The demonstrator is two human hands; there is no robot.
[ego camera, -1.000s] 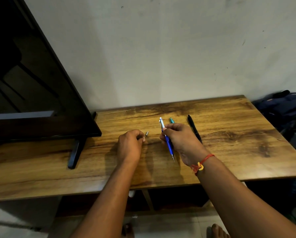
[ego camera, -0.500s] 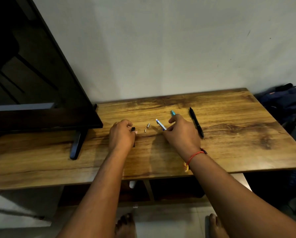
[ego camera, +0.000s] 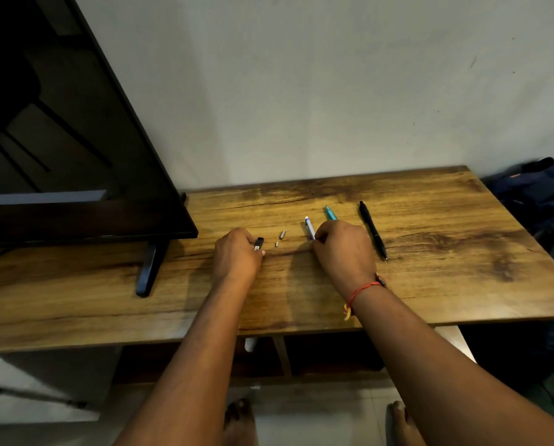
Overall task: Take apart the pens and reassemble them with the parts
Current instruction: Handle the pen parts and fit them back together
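My left hand (ego camera: 237,254) rests on the wooden table (ego camera: 430,284) and pinches a small black pen part (ego camera: 259,243) at its fingertips. Two tiny silver parts (ego camera: 281,234) lie just right of it. My right hand (ego camera: 343,249) lies on the table with its fingers curled round the blue and white pen (ego camera: 309,227), whose white end pokes out at the far side. A teal pen (ego camera: 330,213) shows beyond that hand, mostly hidden. A black pen (ego camera: 373,230) lies free to the right.
A large dark TV screen (ego camera: 76,156) stands at the left on a black foot (ego camera: 147,272). A dark blue bag (ego camera: 539,194) sits off the table's right end. The wall runs close behind. Bare feet show on the floor below.
My right hand has lowered the blue pen from a raised, tilted hold down onto the table. My left hand shifted left and now holds a black part; the silver parts lie free.
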